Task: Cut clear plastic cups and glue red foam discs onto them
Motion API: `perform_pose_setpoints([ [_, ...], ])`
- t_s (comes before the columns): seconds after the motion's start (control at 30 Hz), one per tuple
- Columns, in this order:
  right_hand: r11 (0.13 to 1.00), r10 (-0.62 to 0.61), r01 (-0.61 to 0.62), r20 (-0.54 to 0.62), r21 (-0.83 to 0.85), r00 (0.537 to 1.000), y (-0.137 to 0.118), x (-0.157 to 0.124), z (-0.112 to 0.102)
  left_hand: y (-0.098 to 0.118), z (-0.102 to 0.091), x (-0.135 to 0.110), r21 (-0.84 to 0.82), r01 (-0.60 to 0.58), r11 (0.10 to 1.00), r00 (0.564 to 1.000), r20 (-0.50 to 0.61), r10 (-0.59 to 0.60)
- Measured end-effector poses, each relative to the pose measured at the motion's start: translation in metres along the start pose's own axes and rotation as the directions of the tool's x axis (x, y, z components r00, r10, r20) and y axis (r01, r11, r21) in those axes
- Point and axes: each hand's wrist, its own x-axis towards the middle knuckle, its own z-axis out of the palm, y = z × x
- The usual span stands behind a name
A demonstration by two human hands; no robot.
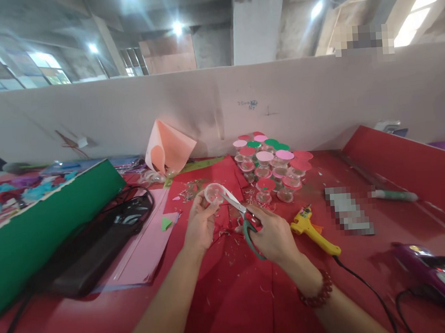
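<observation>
My left hand (202,223) pinches a small clear round cup (214,192), its circular rim facing me. Scissors (251,237) with dark green handles are in my right hand (272,234), fingers wrapped in the loops. The blades point up and left, and their tips meet the cup's right edge, where a thin pale strip shows. Beneath both hands lies red sheet material (232,266) scattered with small trimmings. Beyond my right hand stand several clear cups topped with pink, red and green discs (264,157).
A yellow glue gun (315,231) with a black cord lies right of my right hand. Pink sheets (144,246) and a black bag-like item (95,249) lie left. A green panel (56,232) and a red panel (403,170) edge the work area. A purple device (432,274) sits at right.
</observation>
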Motion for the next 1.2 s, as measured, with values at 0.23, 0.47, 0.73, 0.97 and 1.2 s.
perform_pose_setpoints([
  [0.23, 0.993, -0.002, -0.006, 0.072, 0.118, 0.997, 0.005, 0.001, 0.002, -0.001, 0.001, 0.0, 0.038, 0.017, 0.999, 0.999, -0.036, -0.015],
  [0.47, 0.947, -0.006, -0.057, 0.195, 0.315, 0.981, 0.003, 0.001, 0.003, 0.0, -0.003, 0.003, 0.022, 0.048, 0.999, 0.998, -0.037, -0.047],
  [0.73, 0.528, 0.079, -0.484, 0.527, 0.698, 0.846, 0.0, 0.005, -0.003, 0.0, -0.004, 0.006, -0.019, 0.05, 0.999, 0.998, -0.025, -0.05],
  [0.97, 0.917, 0.042, -0.088, 0.126, 0.39, 0.991, 0.004, 0.009, -0.009, 0.004, -0.002, 0.003, -0.039, 0.096, 0.995, 0.994, -0.049, -0.098],
  [1.2, 0.975, 0.11, -0.121, 0.069, 0.185, 0.992, 0.003, 0.005, -0.001, 0.004, -0.001, 0.005, -0.005, 0.091, 0.996, 0.992, -0.086, -0.091],
])
